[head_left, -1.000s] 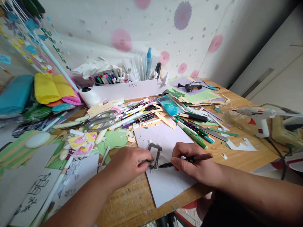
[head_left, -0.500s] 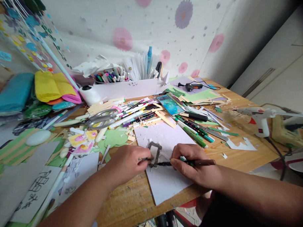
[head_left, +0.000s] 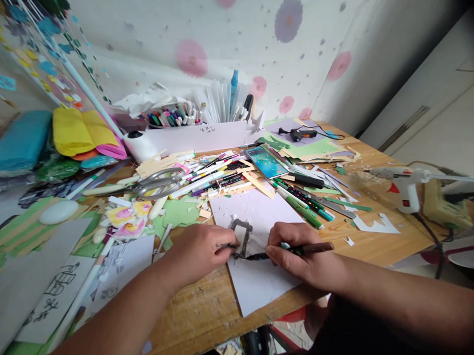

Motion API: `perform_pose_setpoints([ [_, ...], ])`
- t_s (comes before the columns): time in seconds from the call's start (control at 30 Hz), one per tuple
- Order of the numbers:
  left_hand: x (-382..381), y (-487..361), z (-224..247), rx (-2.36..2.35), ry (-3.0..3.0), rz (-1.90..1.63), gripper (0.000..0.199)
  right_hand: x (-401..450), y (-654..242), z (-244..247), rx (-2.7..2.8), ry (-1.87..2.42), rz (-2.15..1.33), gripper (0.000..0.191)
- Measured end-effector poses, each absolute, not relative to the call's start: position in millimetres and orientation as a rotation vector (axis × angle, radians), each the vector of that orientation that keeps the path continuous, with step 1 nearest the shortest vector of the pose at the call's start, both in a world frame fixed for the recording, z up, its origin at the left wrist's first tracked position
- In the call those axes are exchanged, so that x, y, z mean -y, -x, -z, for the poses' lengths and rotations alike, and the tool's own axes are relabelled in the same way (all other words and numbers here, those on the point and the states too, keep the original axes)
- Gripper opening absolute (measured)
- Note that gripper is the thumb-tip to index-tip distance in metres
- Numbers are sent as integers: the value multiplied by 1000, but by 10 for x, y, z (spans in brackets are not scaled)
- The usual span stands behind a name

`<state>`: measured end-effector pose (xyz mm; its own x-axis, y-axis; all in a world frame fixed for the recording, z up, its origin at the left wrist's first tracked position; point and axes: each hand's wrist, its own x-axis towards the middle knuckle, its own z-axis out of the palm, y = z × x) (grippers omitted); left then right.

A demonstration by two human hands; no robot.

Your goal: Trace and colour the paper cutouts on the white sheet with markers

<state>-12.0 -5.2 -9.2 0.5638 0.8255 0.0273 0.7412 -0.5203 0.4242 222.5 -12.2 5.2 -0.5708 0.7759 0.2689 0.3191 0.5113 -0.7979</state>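
Pinched in my right hand (head_left: 297, 253) is a dark marker pen (head_left: 317, 248), its tip against the lower right corner of a small paper cutout (head_left: 244, 234). That cutout has a thick dark grey, wavy border around a pale middle. My left hand (head_left: 208, 246) is closed with thumb and fingertips on the cutout's left edge, partly hiding it. Under both lies a white sheet of paper (head_left: 256, 290), angled near the table's front edge. Something thin and dark shows between the left fingers; I cannot make out what it is.
Scissors (head_left: 159, 185) and loose pens (head_left: 213, 178) lie behind the sheet, near a phone (head_left: 265, 162). A white glue gun (head_left: 408, 184) stands at right, a black one (head_left: 301, 135) farther back. Paper scraps (head_left: 179, 213) cover the left side. A white box (head_left: 196, 137) holds markers.
The marker in my right hand has tilted slightly, its back end shifting a little up and left. My left hand keeps its hold on the cutout. The whole view has shifted very slightly.
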Motion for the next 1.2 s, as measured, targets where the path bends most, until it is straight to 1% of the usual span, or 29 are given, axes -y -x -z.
perform_pose_setpoints([
  [0.57,43,118,88,-1261,-2445,-307,14,144,-2187,-36,2158,836,-969,17],
  [1.2,43,109,87,-1268,-2432,-307,16,134,-2206,-33,2147,847,-959,19],
])
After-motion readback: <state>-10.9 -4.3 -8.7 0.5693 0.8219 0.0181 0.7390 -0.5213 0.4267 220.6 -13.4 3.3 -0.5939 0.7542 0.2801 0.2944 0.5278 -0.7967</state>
